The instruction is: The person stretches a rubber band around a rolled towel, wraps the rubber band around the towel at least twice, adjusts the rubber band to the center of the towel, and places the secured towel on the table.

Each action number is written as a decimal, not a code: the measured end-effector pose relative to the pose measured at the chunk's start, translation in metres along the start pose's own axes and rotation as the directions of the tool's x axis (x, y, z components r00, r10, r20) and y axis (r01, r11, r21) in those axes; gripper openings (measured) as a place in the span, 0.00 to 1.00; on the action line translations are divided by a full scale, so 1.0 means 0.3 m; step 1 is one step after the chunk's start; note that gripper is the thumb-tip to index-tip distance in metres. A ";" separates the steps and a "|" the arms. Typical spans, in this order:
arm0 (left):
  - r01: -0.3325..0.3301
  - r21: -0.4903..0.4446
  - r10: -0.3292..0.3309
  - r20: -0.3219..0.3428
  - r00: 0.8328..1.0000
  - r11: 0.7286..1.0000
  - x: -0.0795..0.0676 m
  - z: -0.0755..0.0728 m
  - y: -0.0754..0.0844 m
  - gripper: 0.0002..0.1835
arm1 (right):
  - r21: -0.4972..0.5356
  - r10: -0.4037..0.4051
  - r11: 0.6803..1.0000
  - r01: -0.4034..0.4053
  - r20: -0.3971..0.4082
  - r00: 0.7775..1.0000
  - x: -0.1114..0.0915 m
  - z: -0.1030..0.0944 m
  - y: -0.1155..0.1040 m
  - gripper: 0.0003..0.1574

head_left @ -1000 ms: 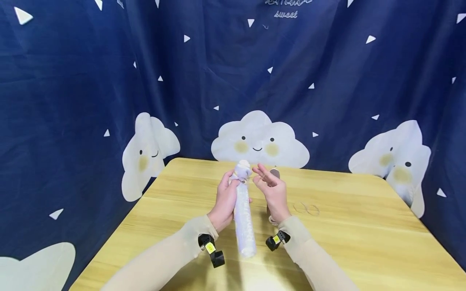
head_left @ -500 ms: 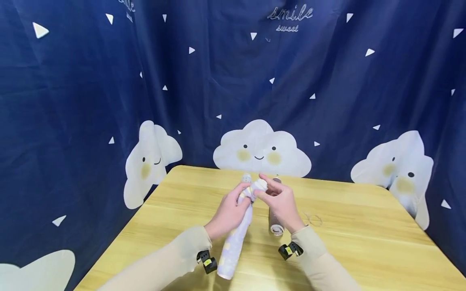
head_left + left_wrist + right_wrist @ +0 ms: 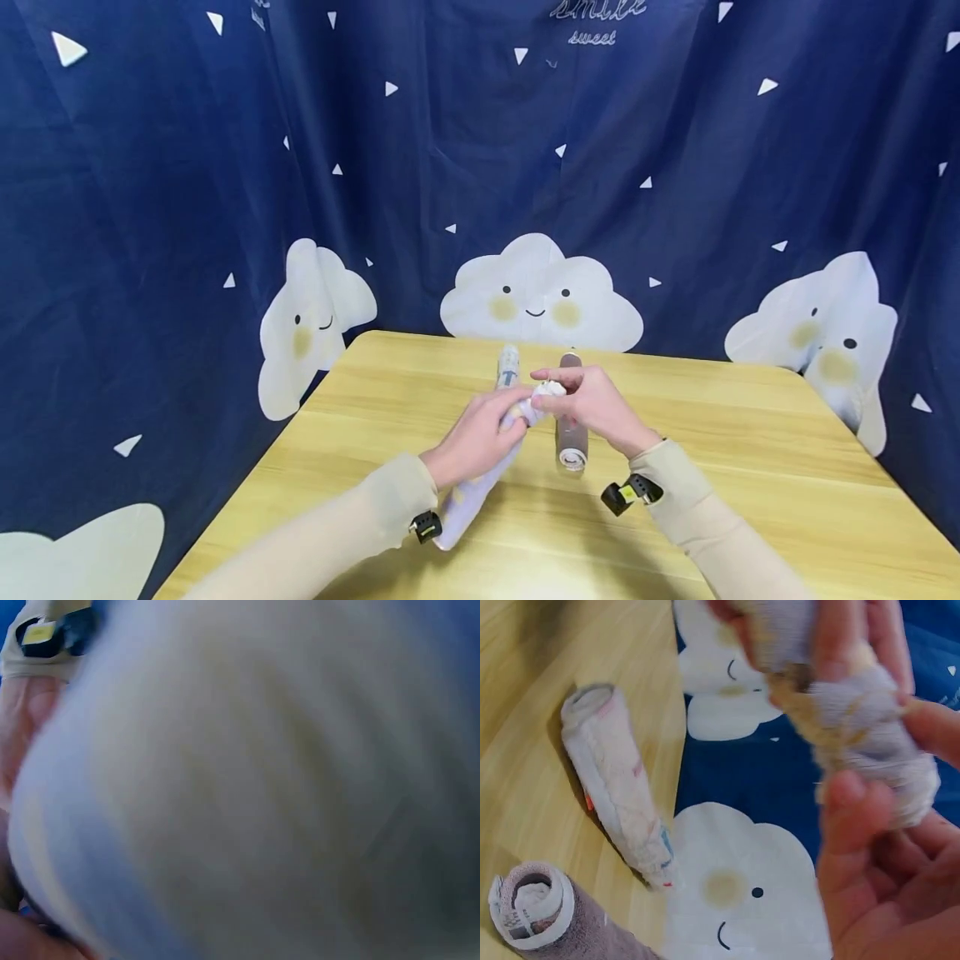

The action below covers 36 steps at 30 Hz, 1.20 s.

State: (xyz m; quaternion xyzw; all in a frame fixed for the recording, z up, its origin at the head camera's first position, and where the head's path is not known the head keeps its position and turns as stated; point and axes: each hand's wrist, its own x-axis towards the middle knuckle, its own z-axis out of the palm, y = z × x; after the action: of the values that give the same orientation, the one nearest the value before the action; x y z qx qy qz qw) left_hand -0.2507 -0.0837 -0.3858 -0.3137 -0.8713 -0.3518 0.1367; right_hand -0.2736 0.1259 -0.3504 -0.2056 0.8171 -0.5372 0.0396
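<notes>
A lavender rolled towel (image 3: 467,510) with yellow patches slants above the table, its far end bunched. My left hand (image 3: 476,437) grips it just below that end. My right hand (image 3: 600,408) pinches the bunched tip between thumb and fingers. In the right wrist view, thin yellowish strands cross the lavender towel (image 3: 862,697) near the fingers; whether they are a band or part of the cloth I cannot tell. Blurred pale cloth (image 3: 247,780) fills most of the left wrist view, hiding the left fingers there.
A brown rolled towel (image 3: 572,442) lies on the wooden table (image 3: 712,467) behind the right hand. Left of it lies a white patterned rolled towel (image 3: 507,367), partly covered by the left hand. A blue cloud-print curtain (image 3: 510,167) hangs around the table.
The lavender roll has swung so its near end points left, its bunched tip right. My right fingers have come onto the tip. Two thin rings on the table are now hidden by the right arm.
</notes>
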 end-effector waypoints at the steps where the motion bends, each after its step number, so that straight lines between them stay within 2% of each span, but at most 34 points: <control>1: -0.005 0.013 0.005 0.011 1.000 1.000 -0.003 0.003 0.000 0.21 | 0.005 0.024 1.000 -0.024 0.025 0.999 -0.001 -0.006 -0.001 0.28; 5: -0.032 0.070 0.029 0.045 0.999 0.997 -0.010 0.003 0.003 0.21 | -0.016 0.061 0.998 -0.059 0.106 0.993 0.003 -0.020 0.003 0.28; 9: -0.028 0.081 0.021 0.091 0.996 0.996 -0.014 -0.002 0.009 0.20 | -0.059 0.075 0.996 -0.067 0.141 0.987 0.003 -0.022 0.004 0.26; 18: -0.052 0.142 0.031 0.148 0.988 0.989 -0.014 0.004 0.009 0.19 | -0.160 0.002 0.987 0.023 0.153 0.988 0.003 -0.021 0.004 0.15; 23: -0.065 0.093 0.051 0.152 0.987 0.994 -0.006 0.012 0.013 0.18 | -0.218 -0.001 0.975 0.035 0.157 0.988 0.002 -0.038 -0.011 0.08; 26: -0.039 0.041 0.034 0.129 0.991 0.998 -0.002 0.018 0.011 0.17 | -0.228 0.006 0.973 0.033 0.169 0.986 0.003 -0.052 -0.021 0.04; 30: -0.017 -0.006 0.017 0.103 0.994 1.000 -0.002 0.020 0.005 0.19 | -0.208 0.016 0.978 0.024 0.185 0.983 0.009 -0.065 -0.021 0.04; 36: -0.051 -0.011 0.052 0.107 0.993 0.999 -0.005 0.027 -0.022 0.27 | -0.155 -0.013 0.987 0.038 0.160 0.987 0.003 -0.069 -0.004 0.06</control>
State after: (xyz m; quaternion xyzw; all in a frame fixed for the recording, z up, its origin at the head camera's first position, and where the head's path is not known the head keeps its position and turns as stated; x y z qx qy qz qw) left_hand -0.2539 -0.0824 -0.3959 -0.3550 -0.8676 -0.3343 0.0976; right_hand -0.2799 0.1428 -0.3404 -0.2605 0.8484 -0.4535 0.0814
